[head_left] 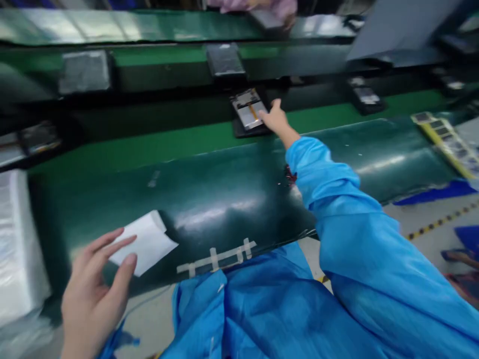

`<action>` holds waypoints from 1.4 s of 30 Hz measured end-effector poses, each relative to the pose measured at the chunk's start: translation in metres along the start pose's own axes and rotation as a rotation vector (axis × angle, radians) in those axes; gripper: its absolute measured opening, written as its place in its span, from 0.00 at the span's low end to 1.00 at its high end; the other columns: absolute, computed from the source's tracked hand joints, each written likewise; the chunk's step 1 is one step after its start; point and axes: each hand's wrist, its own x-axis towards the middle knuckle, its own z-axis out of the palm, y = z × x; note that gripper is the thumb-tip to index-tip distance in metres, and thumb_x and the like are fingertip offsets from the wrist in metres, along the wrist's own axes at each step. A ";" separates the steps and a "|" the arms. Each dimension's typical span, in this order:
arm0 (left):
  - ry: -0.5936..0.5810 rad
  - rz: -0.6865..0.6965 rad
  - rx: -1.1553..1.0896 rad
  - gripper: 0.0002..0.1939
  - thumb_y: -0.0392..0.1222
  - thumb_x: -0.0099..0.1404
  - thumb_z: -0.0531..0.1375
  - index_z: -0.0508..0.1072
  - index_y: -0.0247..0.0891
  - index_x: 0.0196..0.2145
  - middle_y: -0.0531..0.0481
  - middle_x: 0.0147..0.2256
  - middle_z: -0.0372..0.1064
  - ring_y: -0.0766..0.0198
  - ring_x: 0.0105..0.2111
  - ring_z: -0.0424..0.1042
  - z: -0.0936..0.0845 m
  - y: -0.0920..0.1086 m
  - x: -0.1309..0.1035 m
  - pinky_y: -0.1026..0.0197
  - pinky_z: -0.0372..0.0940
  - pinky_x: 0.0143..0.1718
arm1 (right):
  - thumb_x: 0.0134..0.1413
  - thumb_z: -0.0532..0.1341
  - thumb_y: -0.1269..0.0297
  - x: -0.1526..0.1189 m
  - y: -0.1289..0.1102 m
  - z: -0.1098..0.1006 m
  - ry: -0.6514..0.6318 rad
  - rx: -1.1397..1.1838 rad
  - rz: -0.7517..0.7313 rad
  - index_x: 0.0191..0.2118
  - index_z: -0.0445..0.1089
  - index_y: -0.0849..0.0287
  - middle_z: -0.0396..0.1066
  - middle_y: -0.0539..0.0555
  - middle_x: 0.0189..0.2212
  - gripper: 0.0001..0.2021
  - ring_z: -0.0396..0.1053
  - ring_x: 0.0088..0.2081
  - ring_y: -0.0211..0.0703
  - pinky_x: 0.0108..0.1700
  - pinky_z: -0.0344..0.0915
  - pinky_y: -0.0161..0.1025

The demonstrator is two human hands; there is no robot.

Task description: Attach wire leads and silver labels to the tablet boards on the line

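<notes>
My right hand (276,118) reaches out to a tablet-like device with its insides exposed (250,110), which lies in a black tray on the green conveyor. The thumb is at the device's right edge and the fingers are apart; whether they grip it is unclear. At the lower left, my left hand (99,286) has its fingers spread and holds nothing. Just beyond its fingertips, a folded white paper (145,243) rests on the dark green table mat (224,184).
Black trays with devices (366,97) stand along the conveyor (149,142). White wrapped material (22,249) is at the left edge, a yellow-edged strip (447,142) at the right. Across the line, a person in pink sleeves (258,5) handles a grey device (266,20).
</notes>
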 end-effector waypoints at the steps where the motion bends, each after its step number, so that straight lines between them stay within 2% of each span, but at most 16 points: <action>1: 0.005 -0.039 0.102 0.24 0.61 0.67 0.58 0.70 0.76 0.61 0.62 0.63 0.69 0.28 0.62 0.67 -0.005 -0.011 -0.001 0.20 0.59 0.66 | 0.66 0.59 0.64 0.002 -0.002 0.001 0.070 -0.154 -0.102 0.65 0.59 0.79 0.68 0.79 0.61 0.29 0.63 0.68 0.66 0.66 0.55 0.61; 3: -0.024 -0.151 0.285 0.35 0.66 0.68 0.55 0.66 0.54 0.69 0.43 0.60 0.71 0.25 0.63 0.66 -0.010 -0.036 -0.004 0.22 0.58 0.66 | 0.65 0.57 0.55 -0.006 -0.006 0.008 0.154 -0.352 -0.258 0.64 0.62 0.84 0.68 0.84 0.60 0.34 0.56 0.70 0.76 0.63 0.45 0.71; 4: -0.053 -0.214 0.344 0.43 0.69 0.67 0.55 0.62 0.41 0.71 0.33 0.58 0.71 0.22 0.62 0.67 -0.008 -0.048 -0.005 0.22 0.60 0.64 | 0.62 0.61 0.52 -0.018 -0.009 0.015 0.133 -0.367 -0.350 0.63 0.65 0.79 0.72 0.81 0.57 0.35 0.60 0.68 0.77 0.62 0.45 0.74; 6: -0.097 -0.342 0.385 0.56 0.73 0.62 0.61 0.56 0.27 0.72 0.23 0.53 0.72 0.20 0.56 0.71 0.003 -0.070 -0.006 0.24 0.66 0.58 | 0.61 0.66 0.51 -0.059 -0.018 0.026 -0.060 -0.313 -0.574 0.56 0.73 0.68 0.80 0.69 0.45 0.26 0.72 0.59 0.71 0.60 0.51 0.74; 8: -0.118 -0.391 0.332 0.64 0.71 0.55 0.69 0.52 0.25 0.73 0.23 0.50 0.74 0.23 0.51 0.75 0.019 -0.086 -0.005 0.28 0.70 0.53 | 0.63 0.67 0.55 -0.118 -0.029 0.031 -0.303 -0.188 -0.747 0.51 0.76 0.62 0.80 0.59 0.36 0.18 0.77 0.50 0.62 0.61 0.56 0.72; 12: -0.054 -0.364 -0.110 0.63 0.62 0.57 0.73 0.47 0.30 0.75 0.35 0.43 0.77 0.41 0.40 0.80 0.046 -0.093 -0.003 0.41 0.74 0.50 | 0.59 0.68 0.62 -0.233 -0.048 0.029 -0.665 -0.040 -0.819 0.43 0.77 0.54 0.79 0.54 0.36 0.07 0.76 0.40 0.54 0.53 0.66 0.59; 15: 0.038 -0.216 -0.336 0.55 0.63 0.65 0.68 0.47 0.34 0.75 0.30 0.56 0.72 0.44 0.52 0.78 0.050 -0.078 -0.008 0.44 0.72 0.57 | 0.62 0.64 0.63 -0.277 -0.050 0.034 -0.749 0.051 -0.745 0.44 0.75 0.53 0.79 0.55 0.40 0.06 0.75 0.40 0.52 0.48 0.67 0.52; 17: 0.098 -0.057 -0.291 0.48 0.62 0.69 0.65 0.51 0.37 0.74 0.30 0.69 0.59 0.41 0.66 0.67 0.046 -0.064 -0.012 0.42 0.62 0.69 | 0.63 0.64 0.59 -0.287 -0.049 0.045 -0.775 0.196 -0.639 0.49 0.73 0.53 0.78 0.57 0.48 0.11 0.75 0.47 0.53 0.49 0.69 0.50; 20: 0.021 0.127 -0.193 0.43 0.59 0.73 0.61 0.50 0.39 0.76 0.35 0.76 0.45 0.39 0.76 0.48 0.036 -0.046 -0.013 0.40 0.45 0.77 | 0.64 0.64 0.44 -0.289 -0.059 0.073 -0.843 0.507 -0.488 0.59 0.66 0.50 0.73 0.58 0.58 0.25 0.72 0.58 0.54 0.54 0.72 0.50; 23: -0.153 0.148 -0.315 0.48 0.56 0.72 0.63 0.44 0.41 0.78 0.40 0.78 0.36 0.39 0.78 0.40 0.028 -0.042 -0.008 0.40 0.41 0.78 | 0.64 0.62 0.39 -0.286 -0.078 0.110 -0.840 0.719 -0.382 0.62 0.60 0.50 0.75 0.58 0.54 0.30 0.75 0.55 0.54 0.52 0.75 0.49; 25: -0.223 0.058 -0.471 0.55 0.53 0.66 0.69 0.43 0.40 0.78 0.39 0.78 0.36 0.39 0.77 0.42 0.026 -0.049 -0.007 0.42 0.46 0.77 | 0.63 0.65 0.46 -0.285 -0.086 0.134 -0.788 0.727 -0.344 0.64 0.57 0.50 0.77 0.58 0.50 0.30 0.77 0.50 0.53 0.49 0.76 0.49; 27: -0.240 -0.115 -0.695 0.62 0.50 0.61 0.74 0.39 0.42 0.79 0.34 0.75 0.49 0.39 0.73 0.55 0.027 -0.058 -0.008 0.43 0.59 0.72 | 0.58 0.68 0.55 -0.287 -0.089 0.153 -0.761 0.646 -0.325 0.63 0.57 0.52 0.78 0.59 0.48 0.32 0.78 0.47 0.54 0.47 0.76 0.49; 31: 0.023 -0.450 -1.123 0.72 0.50 0.58 0.77 0.26 0.47 0.78 0.34 0.56 0.77 0.48 0.51 0.81 0.032 -0.074 -0.009 0.52 0.77 0.50 | 0.54 0.68 0.62 -0.298 -0.096 0.177 -0.914 0.567 -0.356 0.63 0.59 0.55 0.79 0.57 0.47 0.32 0.78 0.44 0.51 0.46 0.75 0.47; 34: 0.288 -0.570 -1.215 0.67 0.44 0.52 0.79 0.44 0.41 0.77 0.39 0.47 0.81 0.52 0.41 0.83 0.025 -0.090 0.010 0.57 0.77 0.43 | 0.56 0.69 0.57 -0.290 -0.125 0.193 -1.033 0.457 -0.501 0.69 0.54 0.57 0.79 0.54 0.41 0.39 0.77 0.40 0.47 0.47 0.74 0.46; 38: 0.507 -0.625 -1.308 0.44 0.35 0.55 0.75 0.66 0.37 0.67 0.44 0.47 0.80 0.59 0.39 0.81 0.016 -0.119 0.078 0.62 0.76 0.42 | 0.68 0.61 0.58 -0.224 -0.196 0.230 -0.738 0.087 -0.632 0.67 0.60 0.61 0.79 0.58 0.46 0.27 0.76 0.46 0.47 0.55 0.71 0.45; 42: 0.518 -0.659 -1.426 0.40 0.32 0.59 0.71 0.65 0.34 0.67 0.44 0.44 0.80 0.63 0.33 0.79 0.026 -0.134 0.155 0.64 0.74 0.38 | 0.68 0.58 0.68 -0.145 -0.279 0.276 -0.639 -0.125 -0.714 0.53 0.74 0.66 0.75 0.67 0.55 0.14 0.73 0.57 0.53 0.63 0.65 0.47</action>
